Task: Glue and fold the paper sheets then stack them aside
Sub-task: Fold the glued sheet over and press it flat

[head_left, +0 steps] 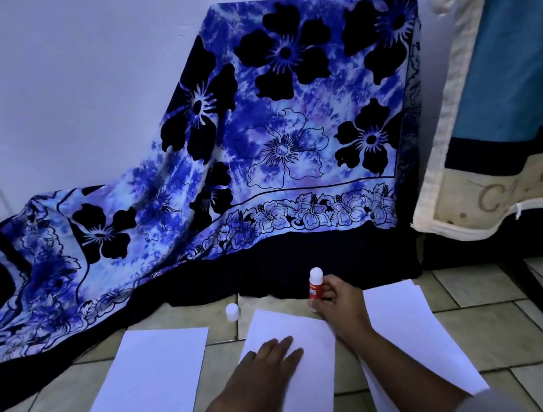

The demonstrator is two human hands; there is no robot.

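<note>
Three white paper sheets lie side by side on the tiled floor: a left sheet [146, 391], a middle sheet [306, 374] and a right sheet [415, 335]. My left hand [266, 362] rests flat on the middle sheet with its fingers spread. At that sheet's far right corner, my right hand [338, 300] grips a red glue stick [315, 286], held upright with its white tip showing. The stick's white cap [232, 312] stands on the floor just beyond the gap between the left and middle sheets.
A blue flowered cloth [255, 145] drapes over something against the wall, its dark hem reaching the floor right behind the sheets. A cream padded cover [462, 146] hangs at the right above a black stand leg [533, 292].
</note>
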